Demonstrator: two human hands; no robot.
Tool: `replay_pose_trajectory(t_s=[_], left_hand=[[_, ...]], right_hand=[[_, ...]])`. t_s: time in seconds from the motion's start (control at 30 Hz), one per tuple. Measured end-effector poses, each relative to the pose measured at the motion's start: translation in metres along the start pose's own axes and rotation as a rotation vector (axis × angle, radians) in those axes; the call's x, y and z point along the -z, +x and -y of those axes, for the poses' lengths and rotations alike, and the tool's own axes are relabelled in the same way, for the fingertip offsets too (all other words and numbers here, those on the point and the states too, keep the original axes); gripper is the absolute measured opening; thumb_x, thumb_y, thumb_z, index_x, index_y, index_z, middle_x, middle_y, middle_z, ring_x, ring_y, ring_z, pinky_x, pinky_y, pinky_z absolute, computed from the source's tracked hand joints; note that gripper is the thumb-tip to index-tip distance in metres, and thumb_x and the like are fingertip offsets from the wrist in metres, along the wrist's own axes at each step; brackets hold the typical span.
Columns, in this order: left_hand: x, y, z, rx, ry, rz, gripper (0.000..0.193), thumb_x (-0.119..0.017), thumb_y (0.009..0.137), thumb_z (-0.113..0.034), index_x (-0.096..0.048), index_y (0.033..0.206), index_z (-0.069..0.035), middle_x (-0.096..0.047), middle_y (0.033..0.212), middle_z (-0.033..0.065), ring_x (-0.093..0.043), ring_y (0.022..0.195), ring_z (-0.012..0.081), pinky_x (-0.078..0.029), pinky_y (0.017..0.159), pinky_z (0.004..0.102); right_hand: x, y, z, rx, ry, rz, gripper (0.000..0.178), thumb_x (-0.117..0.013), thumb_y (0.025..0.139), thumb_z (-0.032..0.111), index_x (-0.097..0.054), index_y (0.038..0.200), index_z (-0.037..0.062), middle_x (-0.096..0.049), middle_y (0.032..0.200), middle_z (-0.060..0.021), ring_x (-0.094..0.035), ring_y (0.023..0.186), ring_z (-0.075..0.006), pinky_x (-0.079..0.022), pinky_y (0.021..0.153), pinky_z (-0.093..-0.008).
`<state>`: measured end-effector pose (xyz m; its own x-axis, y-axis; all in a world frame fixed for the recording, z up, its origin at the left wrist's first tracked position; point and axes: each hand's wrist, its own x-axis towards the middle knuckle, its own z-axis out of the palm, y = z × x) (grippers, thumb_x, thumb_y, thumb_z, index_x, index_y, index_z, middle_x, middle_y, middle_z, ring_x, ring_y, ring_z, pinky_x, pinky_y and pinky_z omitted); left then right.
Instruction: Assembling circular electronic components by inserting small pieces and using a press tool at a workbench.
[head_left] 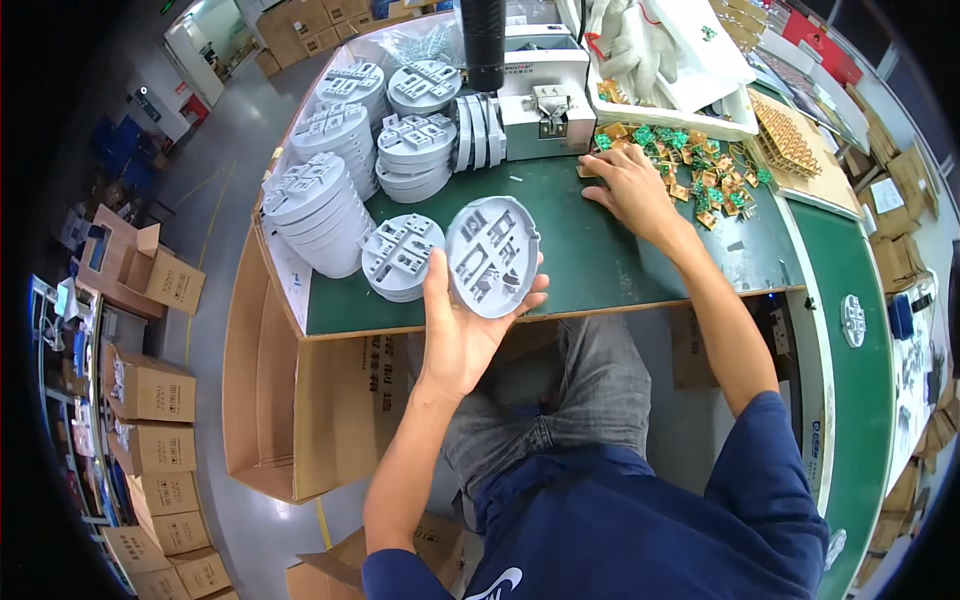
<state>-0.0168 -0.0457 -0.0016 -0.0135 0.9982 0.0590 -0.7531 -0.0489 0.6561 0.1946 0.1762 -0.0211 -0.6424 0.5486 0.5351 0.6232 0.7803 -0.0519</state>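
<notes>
Right now the left hand [462, 325] holds a round grey plastic tray [492, 256] above the near edge of the green table [600, 260], thumb on the tray's left rim and fingertips curled round its lower right rim, so the grip is closed on the disc. The tray is tilted, its moulded recesses facing up toward the camera. The right hand [625, 185] lies well apart, to the right and farther back, its grip loose with the fingers spread flat on the table at the edge of a scatter of small green and orange circuit boards [690, 165] (whether a fingertip pins one I cannot tell). So the boards lie to the right of the tray and beyond it, and the right hand is much the nearer to them. Just left of the held tray stands a short stack of like trays [400, 258], with taller stacks [325, 205] behind it.
</notes>
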Motion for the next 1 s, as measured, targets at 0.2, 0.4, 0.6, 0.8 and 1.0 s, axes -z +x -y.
replay_pose_trajectory(t_s=[0.2, 0.4, 0.6, 0.8, 1.0], left_hand=[[0.009, 0.026, 0.012, 0.115, 0.25, -0.161, 0.053, -0.055, 0.104, -0.038, -0.052, 0.135, 0.005, -0.066, 0.122, 0.0167, -0.069, 0.107, 0.0273, -0.057, 0.096, 0.0394], [0.012, 0.04, 0.013, 0.188, 0.564, -0.151, 0.052, -0.056, 0.104, -0.034, -0.051, 0.132, 0.01, -0.071, 0.107, 0.0182, -0.074, 0.086, 0.0248, -0.062, 0.08, 0.0364], [-0.018, 0.04, 0.0, 0.18, 1.326, -0.335, 0.055, -0.059, 0.102, -0.03, -0.051, 0.129, 0.017, -0.072, 0.094, 0.0212, -0.074, 0.071, 0.0216, -0.06, 0.063, 0.0335], [-0.033, 0.029, 0.0, -0.093, 1.932, -0.325, 0.05, -0.066, 0.101, -0.027, -0.057, 0.132, 0.011, -0.072, 0.083, 0.0134, -0.069, 0.068, 0.0139, -0.057, 0.064, 0.0272], [-0.032, 0.047, 0.011, -0.356, 1.106, -0.125, 0.036, -0.07, 0.099, -0.02, -0.066, 0.127, 0.0, -0.073, 0.102, 0.0079, -0.065, 0.078, 0.009, -0.056, 0.066, 0.0253]], right_hand=[[-0.004, 0.008, 0.002, -0.017, -0.064, 0.022, 0.033, -0.075, 0.087, 0.027, -0.07, 0.115, 0.0102, -0.069, 0.111, -0.0063, -0.058, 0.107, -0.028, -0.046, 0.096, -0.0389], [-0.014, 0.015, 0.003, 0.041, -0.127, -0.108, 0.028, -0.075, 0.087, 0.024, -0.072, 0.111, 0.0106, -0.072, 0.098, -0.0064, -0.059, 0.102, -0.029, -0.046, 0.093, -0.0393], [0.015, 0.014, 0.011, -0.167, 0.268, -0.261, 0.024, -0.073, 0.093, 0.021, -0.072, 0.114, 0.0086, -0.07, 0.089, -0.0047, -0.063, 0.091, -0.0229, -0.049, 0.081, -0.0354], [0.043, -0.008, 0.037, -0.652, 1.541, 0.04, 0.024, -0.067, 0.101, 0.021, -0.068, 0.121, 0.0071, -0.067, 0.092, 0.0007, -0.061, 0.083, -0.0091, -0.05, 0.074, -0.026], [0.046, -0.026, 0.065, -0.659, 1.855, 0.143, 0.024, -0.065, 0.103, 0.021, -0.065, 0.122, 0.0067, -0.067, 0.096, 0.0006, -0.061, 0.083, -0.0085, -0.05, 0.074, -0.0251]])
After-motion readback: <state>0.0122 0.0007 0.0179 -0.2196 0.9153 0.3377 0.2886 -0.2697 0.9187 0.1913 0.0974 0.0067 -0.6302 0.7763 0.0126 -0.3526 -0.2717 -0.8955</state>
